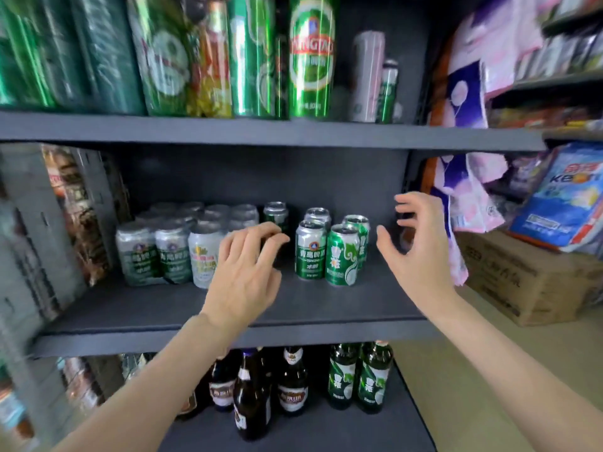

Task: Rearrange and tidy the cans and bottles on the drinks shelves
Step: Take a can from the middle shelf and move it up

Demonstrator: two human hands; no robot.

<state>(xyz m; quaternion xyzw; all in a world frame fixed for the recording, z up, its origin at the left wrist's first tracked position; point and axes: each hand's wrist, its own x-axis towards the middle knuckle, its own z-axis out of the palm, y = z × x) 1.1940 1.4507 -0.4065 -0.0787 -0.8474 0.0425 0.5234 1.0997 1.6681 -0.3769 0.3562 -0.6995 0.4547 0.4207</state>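
The left hand (248, 272) hides a dark can (276, 252); top-shelf cans (98, 53) are blurred.

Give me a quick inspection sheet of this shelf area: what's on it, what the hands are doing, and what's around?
Surface: dark grey middle shelf, front part bare.
Job's things: shrink-wrapped can pack at left; loose green cans upright in a small cluster; tall cans on the shelf above; bottles on the shelf below.
Clutter: nothing seen on the middle shelf.
Hands: left hand open, fingers curled over a can; right hand open, empty, right of the loose cans.
Cables: nothing seen.
Surroundings: cardboard box on the floor and soft packaged goods to the right.
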